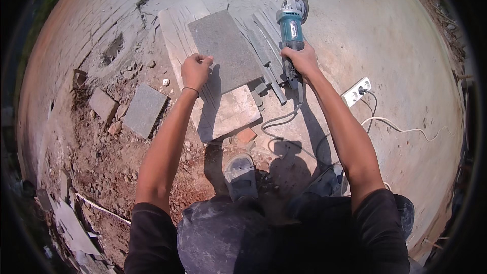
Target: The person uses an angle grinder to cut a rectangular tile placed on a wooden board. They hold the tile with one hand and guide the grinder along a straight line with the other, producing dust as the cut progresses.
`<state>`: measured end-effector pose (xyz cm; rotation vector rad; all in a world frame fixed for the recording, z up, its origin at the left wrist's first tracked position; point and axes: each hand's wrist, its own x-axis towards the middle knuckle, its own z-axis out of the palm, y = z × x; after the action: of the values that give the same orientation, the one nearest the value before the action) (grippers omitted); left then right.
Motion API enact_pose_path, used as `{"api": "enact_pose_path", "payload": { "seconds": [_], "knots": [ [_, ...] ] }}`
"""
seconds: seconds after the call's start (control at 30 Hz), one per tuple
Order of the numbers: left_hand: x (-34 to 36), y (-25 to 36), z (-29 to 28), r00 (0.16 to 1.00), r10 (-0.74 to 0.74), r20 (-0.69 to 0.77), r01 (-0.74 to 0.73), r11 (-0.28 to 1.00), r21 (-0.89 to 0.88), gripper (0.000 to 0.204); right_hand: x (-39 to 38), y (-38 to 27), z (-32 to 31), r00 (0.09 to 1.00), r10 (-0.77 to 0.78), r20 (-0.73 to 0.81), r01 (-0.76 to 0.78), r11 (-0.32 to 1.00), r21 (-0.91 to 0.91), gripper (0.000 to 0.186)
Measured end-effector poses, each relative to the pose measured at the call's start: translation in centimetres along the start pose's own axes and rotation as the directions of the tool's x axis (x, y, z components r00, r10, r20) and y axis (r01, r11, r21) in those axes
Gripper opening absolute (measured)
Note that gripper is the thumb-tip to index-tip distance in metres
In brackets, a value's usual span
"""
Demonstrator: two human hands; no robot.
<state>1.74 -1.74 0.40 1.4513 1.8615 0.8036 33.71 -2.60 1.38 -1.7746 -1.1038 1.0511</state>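
My right hand (303,61) is wrapped round the rear body of a teal angle grinder (291,28). The grinder points away from me, its disc (302,7) upright at the far end. Over the left edge of a square grey stone tile (228,45) is my left hand (196,72), its fingers curled and thumb pressed in; anything inside is too small to tell. Beneath the tile lies a pale, dusty scored board (231,115). Narrow cut strips of grey tile (275,85) rest beside the tile's right edge, left of the grinder.
A white power strip (356,92) with a black plug lies on the concrete at right. The grinder's cord (284,122) loops near my sandalled foot (241,176). At left, a smaller grey tile piece (145,110) and a broken block (103,105) lie on rubble.
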Motion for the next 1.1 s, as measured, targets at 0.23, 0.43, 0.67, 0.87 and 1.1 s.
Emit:
{"api": "enact_pose_path", "payload": {
  "seconds": [0.23, 0.43, 0.67, 0.87, 1.1],
  "knots": [
    [7.9, -2.1, -5.9, 0.932, 0.041, 0.36, -0.186, 0.907, 0.377, 0.117, 1.3, -6.3, 6.8, 0.988, -0.049, 0.144, 0.066, 0.991, -0.117, 0.056],
    [8.4, -0.8, -4.4, 0.895, -0.06, 0.442, -0.225, 0.794, 0.565, 0.127, 2.5, -8.2, 11.3, 0.976, 0.056, 0.21, -0.017, 0.983, -0.183, 0.078],
    [7.2, 1.2, -5.1, 0.867, 0.075, 0.493, -0.474, 0.432, 0.767, 0.117, 0.9, -9.3, 15.0, 0.954, 0.101, 0.283, -0.046, 0.98, -0.193, 0.072],
    [8.6, 0.3, -4.6, 0.816, 0.02, 0.578, -0.496, 0.538, 0.682, 0.127, 1.0, -9.0, 16.6, 0.97, 0.083, 0.227, -0.049, 0.987, -0.152, 0.069],
    [9.9, -1.0, -5.4, 0.796, 0.141, 0.589, -0.536, 0.617, 0.577, 0.132, 1.9, -10.7, 18.4, 0.971, 0.007, 0.24, 0.038, 0.983, -0.182, 0.072]
  ]
}}
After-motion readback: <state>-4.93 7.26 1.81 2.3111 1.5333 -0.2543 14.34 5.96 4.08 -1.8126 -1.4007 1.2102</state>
